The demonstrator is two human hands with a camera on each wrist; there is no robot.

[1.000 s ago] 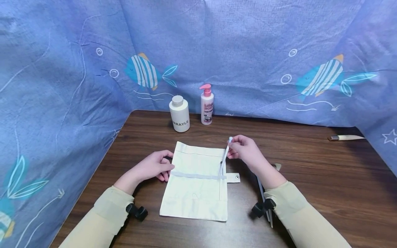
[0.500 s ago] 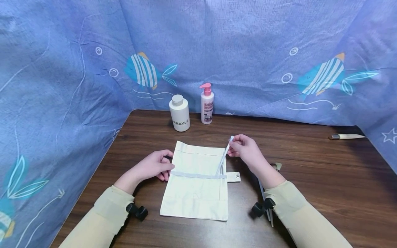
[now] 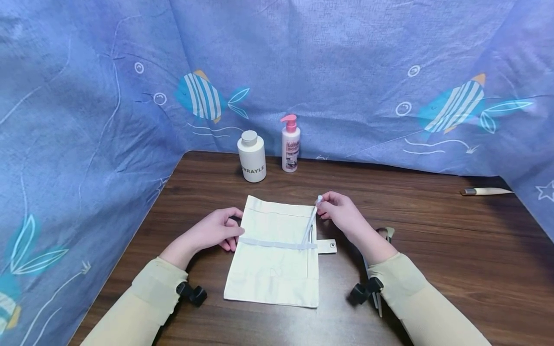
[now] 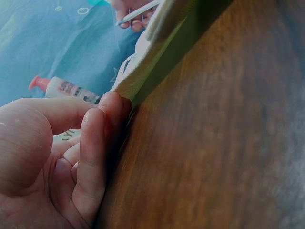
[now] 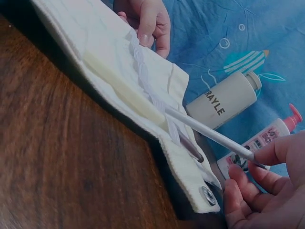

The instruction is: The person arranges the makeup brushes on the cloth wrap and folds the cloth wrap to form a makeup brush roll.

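A cream cloth roll (image 3: 272,274) lies spread on the table, a grey elastic band (image 3: 268,244) stitched across its middle. At its left edge my left hand (image 3: 218,230) pinches the cloth between thumb and fingers. My right hand (image 3: 339,211) pinches the top of a slender whitish stick (image 5: 209,133) near the upper right corner. The stick slants down to the band, and its lower end is hidden there. Right beside it a thin dark rod (image 5: 190,145) sits in the band. A snap tab (image 3: 327,246) juts from the right edge.
Behind the roll stand a white capped bottle (image 3: 252,161) and a pink pump bottle (image 3: 290,149). A cream-handled brush (image 3: 486,191) lies far right. Several slim tools (image 3: 377,300) lie partly under my right forearm. A blue fish-print cloth (image 3: 337,72) hangs around the table.
My right hand has come slightly down toward the cloth roll, lowering the stick's top end. The stick's lower end has shifted left along the band. My left hand keeps its place.
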